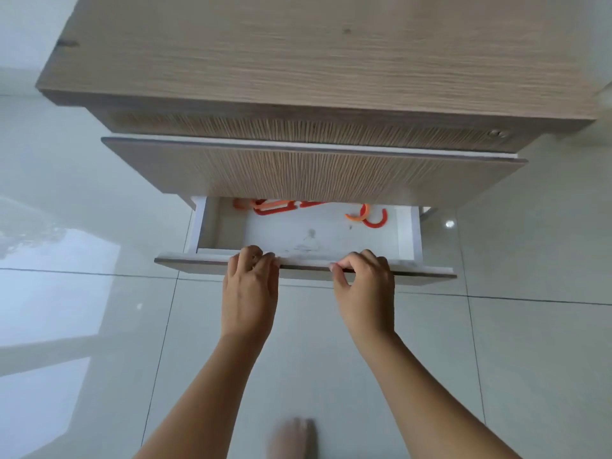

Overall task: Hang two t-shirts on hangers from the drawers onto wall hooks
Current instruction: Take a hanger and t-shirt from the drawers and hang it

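Hangers (pixel 284 207) lie in the bottom drawer (pixel 304 265), both hands' (pixel 250 286) (pixel 364 289) grip curled closed over its front edge.

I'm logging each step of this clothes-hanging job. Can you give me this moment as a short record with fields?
place: wooden drawer chest on a tiled floor
bottom drawer: pulled open
middle drawer: slightly out
drawer contents: red and orange hangers at the back, partly hidden
t-shirts: none visible
left hand: fingers curled over the bottom drawer's front edge
right hand: gripping the same edge
wall hooks: not in view
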### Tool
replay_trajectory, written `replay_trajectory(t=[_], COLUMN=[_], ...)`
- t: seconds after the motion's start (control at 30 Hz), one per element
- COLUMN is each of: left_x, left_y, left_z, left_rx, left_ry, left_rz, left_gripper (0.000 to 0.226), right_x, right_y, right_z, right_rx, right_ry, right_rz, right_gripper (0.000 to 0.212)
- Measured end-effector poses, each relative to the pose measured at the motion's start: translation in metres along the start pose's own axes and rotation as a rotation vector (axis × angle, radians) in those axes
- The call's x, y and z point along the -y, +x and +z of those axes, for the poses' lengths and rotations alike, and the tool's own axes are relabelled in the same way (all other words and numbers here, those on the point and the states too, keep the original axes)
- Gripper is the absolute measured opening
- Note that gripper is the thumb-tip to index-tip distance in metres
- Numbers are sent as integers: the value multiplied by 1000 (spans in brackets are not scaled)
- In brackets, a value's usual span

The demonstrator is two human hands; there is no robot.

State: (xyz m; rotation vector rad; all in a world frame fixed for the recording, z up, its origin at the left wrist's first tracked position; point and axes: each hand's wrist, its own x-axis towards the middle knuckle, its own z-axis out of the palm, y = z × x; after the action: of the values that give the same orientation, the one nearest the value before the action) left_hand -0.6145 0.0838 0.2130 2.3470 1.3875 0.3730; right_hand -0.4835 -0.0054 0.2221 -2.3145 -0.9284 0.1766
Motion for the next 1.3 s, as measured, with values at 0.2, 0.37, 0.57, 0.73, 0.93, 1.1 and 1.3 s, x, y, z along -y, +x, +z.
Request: replay_trajectory(t=[0.2, 0.37, 0.57, 0.73, 0.93, 1.1, 1.3], left_x=[12, 19, 23, 27, 27, 27, 27], left_y=[-89, -149, -159, -160, -161, -159, -159], left_z=[6, 10, 12, 12, 18, 24, 28], left_rx=[-47, -63, -101, -95, -152, -206, -236], left_ry=[60, 83, 51, 63, 62, 56, 56], left_rz=[-56, -77, -71, -35, -48, -44, -38], left_gripper=[40, 40, 39, 41, 38, 40, 41], right_x=[-5, -5, -5, -24, -43, -52, -47], right_y=[-82, -116, -81, -66, -54, -50, -41], right_z=[-22, -24, 4, 23, 31, 35, 36], right_rx=[102, 195, 235, 288, 365, 156, 27], right_ry=[-66, -28, 123, 5, -115, -134, 83], right_rz=[-18, 87, 403, 492, 371, 310, 588], right_gripper=[29, 37, 20, 46, 49, 32, 11])
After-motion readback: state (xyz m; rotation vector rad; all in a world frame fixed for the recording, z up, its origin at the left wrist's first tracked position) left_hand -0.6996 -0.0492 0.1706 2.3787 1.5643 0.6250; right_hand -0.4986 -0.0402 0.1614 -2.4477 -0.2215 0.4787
